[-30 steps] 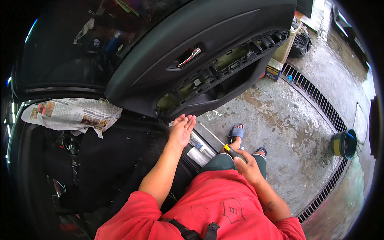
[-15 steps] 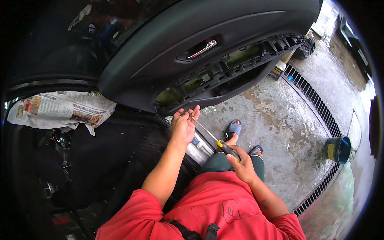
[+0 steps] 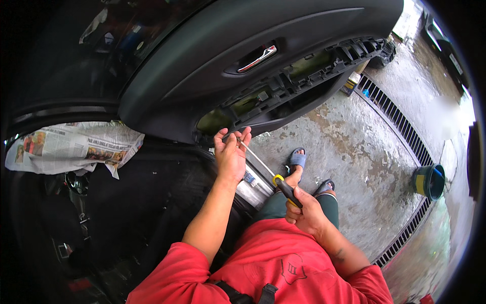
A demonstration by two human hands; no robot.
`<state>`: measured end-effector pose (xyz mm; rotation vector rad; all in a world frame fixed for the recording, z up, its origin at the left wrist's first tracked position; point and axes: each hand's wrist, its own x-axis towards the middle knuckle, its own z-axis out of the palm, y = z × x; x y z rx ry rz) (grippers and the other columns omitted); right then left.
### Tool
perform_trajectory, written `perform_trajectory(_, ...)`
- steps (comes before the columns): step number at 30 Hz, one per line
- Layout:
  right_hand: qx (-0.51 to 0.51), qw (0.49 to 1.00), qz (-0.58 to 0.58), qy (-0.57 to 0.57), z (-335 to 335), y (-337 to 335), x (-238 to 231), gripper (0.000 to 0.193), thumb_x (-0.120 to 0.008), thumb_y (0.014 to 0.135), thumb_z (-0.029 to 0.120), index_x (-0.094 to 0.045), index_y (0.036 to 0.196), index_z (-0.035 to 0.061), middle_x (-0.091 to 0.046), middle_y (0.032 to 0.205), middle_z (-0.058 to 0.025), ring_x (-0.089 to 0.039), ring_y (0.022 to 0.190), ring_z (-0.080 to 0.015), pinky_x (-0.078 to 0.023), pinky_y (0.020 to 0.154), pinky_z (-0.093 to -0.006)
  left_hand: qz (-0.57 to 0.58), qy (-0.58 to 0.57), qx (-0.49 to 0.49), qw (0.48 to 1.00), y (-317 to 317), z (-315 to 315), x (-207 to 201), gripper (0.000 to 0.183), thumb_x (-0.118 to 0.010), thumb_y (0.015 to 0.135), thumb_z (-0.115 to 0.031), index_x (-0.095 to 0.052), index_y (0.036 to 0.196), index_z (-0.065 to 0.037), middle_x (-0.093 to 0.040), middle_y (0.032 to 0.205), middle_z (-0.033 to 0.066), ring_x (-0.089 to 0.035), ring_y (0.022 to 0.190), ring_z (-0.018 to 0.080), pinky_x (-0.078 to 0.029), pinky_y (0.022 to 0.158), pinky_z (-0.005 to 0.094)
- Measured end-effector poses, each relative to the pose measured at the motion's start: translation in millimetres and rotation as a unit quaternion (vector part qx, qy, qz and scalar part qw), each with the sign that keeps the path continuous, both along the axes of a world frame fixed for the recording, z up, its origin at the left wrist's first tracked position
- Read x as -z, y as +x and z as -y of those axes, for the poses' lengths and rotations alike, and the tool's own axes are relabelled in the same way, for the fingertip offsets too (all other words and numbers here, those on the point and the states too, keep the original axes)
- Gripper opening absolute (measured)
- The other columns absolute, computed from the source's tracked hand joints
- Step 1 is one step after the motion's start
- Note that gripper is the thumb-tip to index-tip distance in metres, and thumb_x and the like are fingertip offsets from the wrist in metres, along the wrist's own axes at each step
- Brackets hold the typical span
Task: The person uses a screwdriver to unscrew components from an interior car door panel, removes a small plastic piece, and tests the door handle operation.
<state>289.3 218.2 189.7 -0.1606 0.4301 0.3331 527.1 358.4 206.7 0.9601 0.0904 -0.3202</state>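
Observation:
In my right hand [image 3: 308, 210] is a screwdriver [image 3: 287, 188] with a black and yellow handle, the fingers wrapped round it. Its long thin shaft points up and left toward my left hand [image 3: 232, 154]. The left fingers are bent and pinched at the shaft's tip; something small and dark shows between them, too small to name. Just beyond the left hand is the lower edge of a black car door panel [image 3: 197, 76]. An open strip of the panel shows dark clips and ribs [image 3: 283, 86], with greenish gaps behind. A chrome door handle [image 3: 257, 59] sits above.
Newspaper sheets [image 3: 66, 147] lie at the left over the car's dark interior. The door sill [image 3: 253, 187] runs beside my legs. On the wet concrete floor [image 3: 349, 162] are a drain grate [image 3: 395, 119], a dark bucket [image 3: 428, 182] and a small box [image 3: 349, 85] beneath the door.
My left fingers have curled in more at the screwdriver's tip. The right hand has turned on the handle, with its fingers now wrapped under it. The view has shifted slightly.

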Motion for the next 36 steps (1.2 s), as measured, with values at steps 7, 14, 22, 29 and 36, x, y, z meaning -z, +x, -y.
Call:
perform_trajectory(7,-0.053,0.930,0.089,-0.351,-24,23,-9,0.041,-0.044,0.110,0.038,-0.044,0.141,0.0108,-0.044,0.070,0.0009,-0.041,0.057,-0.0103,-0.037,0.054,-0.0261,-0.054,0.061,-0.029,0.996,18,8,2,0.011,-0.060,0.103,-0.014,-0.056,0.112,-0.008,-0.069,0.112,0.0104,-0.069,0.111,0.0260,-0.057,0.096,0.0383)
perform_trajectory(14,-0.054,0.890,0.147,-0.429,-32,51,-17,0.047,-0.047,0.109,0.036,-0.040,0.146,0.0070,-0.047,0.072,0.0000,-0.044,0.063,-0.0093,-0.037,0.057,-0.0272,-0.023,0.193,-0.040,0.980,44,16,-14,0.021,-0.065,0.101,-0.020,-0.060,0.112,-0.003,-0.071,0.112,0.0125,-0.072,0.105,0.0257,-0.059,0.089,0.0356)
perform_trajectory(22,-0.040,0.905,0.132,-0.401,-51,72,-2,0.049,-0.049,0.108,0.039,-0.043,0.144,0.0059,-0.047,0.072,-0.0007,-0.045,0.062,-0.0108,-0.040,0.057,-0.0294,0.088,0.407,-0.022,0.909,57,-7,-5,0.024,-0.059,0.103,-0.016,-0.066,0.116,0.004,-0.069,0.086,0.0059,-0.071,0.076,0.0156,-0.055,0.065,0.0272)
perform_trajectory(29,-0.033,0.940,0.119,-0.317,-59,103,15,0.050,-0.046,0.109,0.041,-0.041,0.147,0.0096,-0.043,0.072,0.0023,-0.045,0.063,-0.0085,-0.040,0.052,-0.0267,0.284,0.701,0.067,0.651,76,-12,-16,0.045,-0.058,0.087,-0.010,-0.066,0.131,-0.003,-0.069,0.072,0.0106,-0.067,0.066,0.0236,-0.053,0.072,0.0384)
perform_trajectory(36,-0.040,0.944,0.114,-0.308,-49,119,18,0.049,-0.046,0.109,0.038,-0.040,0.150,0.0114,-0.040,0.074,0.0032,-0.042,0.065,-0.0078,-0.041,0.055,-0.0270,0.390,0.767,0.087,0.502,86,-13,-21,0.046,-0.054,0.085,-0.015,-0.068,0.129,-0.008,-0.072,0.104,0.0190,-0.070,0.094,0.0382,-0.054,0.085,0.0478)
